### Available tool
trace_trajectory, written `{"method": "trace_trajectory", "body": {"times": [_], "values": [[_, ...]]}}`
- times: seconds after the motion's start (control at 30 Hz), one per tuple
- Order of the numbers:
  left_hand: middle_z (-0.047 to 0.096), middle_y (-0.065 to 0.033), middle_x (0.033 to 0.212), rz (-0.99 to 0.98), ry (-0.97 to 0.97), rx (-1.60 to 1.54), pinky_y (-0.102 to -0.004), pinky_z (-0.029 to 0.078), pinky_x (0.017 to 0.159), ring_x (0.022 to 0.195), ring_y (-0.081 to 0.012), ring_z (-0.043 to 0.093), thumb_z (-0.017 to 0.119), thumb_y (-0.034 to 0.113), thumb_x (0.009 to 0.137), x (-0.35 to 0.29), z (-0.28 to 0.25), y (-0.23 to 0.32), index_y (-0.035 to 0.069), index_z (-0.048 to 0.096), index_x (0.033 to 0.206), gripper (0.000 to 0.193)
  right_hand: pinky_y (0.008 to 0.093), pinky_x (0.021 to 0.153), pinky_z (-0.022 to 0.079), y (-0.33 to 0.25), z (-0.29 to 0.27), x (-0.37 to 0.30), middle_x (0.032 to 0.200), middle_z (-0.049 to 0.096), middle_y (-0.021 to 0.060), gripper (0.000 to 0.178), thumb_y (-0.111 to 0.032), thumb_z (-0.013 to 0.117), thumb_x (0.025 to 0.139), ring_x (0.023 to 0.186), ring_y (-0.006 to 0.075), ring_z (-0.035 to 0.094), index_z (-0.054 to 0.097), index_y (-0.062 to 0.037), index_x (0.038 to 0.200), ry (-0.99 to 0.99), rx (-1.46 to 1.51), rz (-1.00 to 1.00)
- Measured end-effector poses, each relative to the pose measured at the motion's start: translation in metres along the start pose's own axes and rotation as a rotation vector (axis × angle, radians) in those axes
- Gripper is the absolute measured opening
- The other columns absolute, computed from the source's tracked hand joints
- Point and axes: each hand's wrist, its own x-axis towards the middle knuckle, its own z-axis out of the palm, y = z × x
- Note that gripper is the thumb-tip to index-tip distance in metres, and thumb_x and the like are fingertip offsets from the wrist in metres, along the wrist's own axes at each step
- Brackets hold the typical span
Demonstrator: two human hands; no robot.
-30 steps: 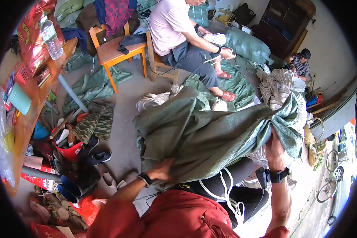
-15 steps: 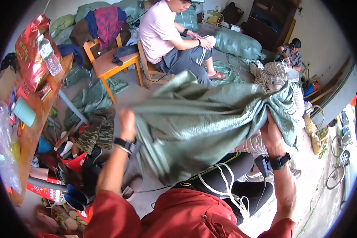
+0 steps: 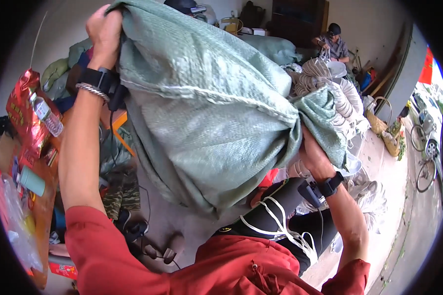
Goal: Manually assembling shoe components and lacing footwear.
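Left hand [image 3: 102,30] has hoisted the green sack [image 3: 206,113] high — now blocking the view (seated person hidden)

The green sack [image 3: 206,103] filling the frame's centre is coarse woven plastic cloth, matt, with stitched seam. At left, a glossy red foil bag [image 3: 22,115] and clear plastic bottle [image 3: 48,115].

Raised green sack [image 3: 206,113] fills the middle, cluttered table [image 3: 39,211] left, rope coils [image 3: 344,103] right, bare floor [image 3: 384,231] lower right
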Motion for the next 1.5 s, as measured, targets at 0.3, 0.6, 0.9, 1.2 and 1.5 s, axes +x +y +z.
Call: {"method": "trace_trajectory", "body": {"times": [0.3,0.6,0.9,1.2,1.5], "values": [[0.062,0.0017,0.074,0.112,0.131,0.346,-0.0256,0.042,0.065,0.068,-0.0082,0.052,0.058,0.027,0.077,0.058,0.008,-0.004,-0.002,0.061,0.090,0.032,0.0293,0.096,0.035,0.010,0.040,-0.007,0.119,0.051,0.0068,0.042,-0.031,0.056,0.086,0.107,0.0162,0.047,0.050,-0.0053,0.119,-0.203,-0.239,-0.211],[0.033,-0.0022,0.044,0.266,0.062,-0.294,-0.0312,0.021,0.043,0.043,-0.0121,0.024,0.045,0.005,0.073,0.035,0.042,0.069,0.003,0.033,0.049,0.028,0.0338,0.098,0.030,0.018,0.066,0.002,0.122,0.043,0.0106,0.082,-0.039,0.073,0.069,0.115,0.0206,0.037,0.032,-0.0017,0.129,-0.655,-0.726,-0.317],[0.051,-0.0035,0.060,0.148,-0.503,-0.699,-0.0271,0.036,0.050,0.053,-0.0114,0.044,0.042,0.006,0.078,-0.055,0.089,0.217,-0.005,0.054,0.070,0.018,0.0373,0.098,0.032,0.025,0.081,-0.002,0.121,0.047,0.0146,0.063,-0.032,0.067,0.073,0.114,0.0273,0.042,0.042,-0.0023,0.122,-0.513,-1.019,-0.521],[0.061,-0.0118,0.096,-0.098,-1.052,-0.937,-0.0318,0.043,0.082,0.087,-0.0187,0.056,0.073,0.018,0.069,-0.113,0.136,0.168,-0.005,0.054,0.106,0.048,0.0390,0.097,0.033,0.030,-0.003,0.028,0.121,0.047,0.0166,0.055,-0.029,0.064,0.074,0.113,0.0302,0.043,0.047,-0.0034,0.119,-0.219,-1.571,-0.885],[0.022,-0.0260,0.136,-0.355,-1.112,-0.044,-0.0374,0.017,0.106,0.129,-0.0352,0.020,0.077,0.044,0.057,-0.330,0.047,-0.048,-0.004,0.012,0.135,0.113,0.0408,0.096,0.035,0.001,-0.183,0.060,0.117,0.050,0.0193,0.045,-0.017,0.062,0.071,0.110,0.0342,0.045,0.052,-0.0037,0.113,0.085,-2.032,-1.140]]}}
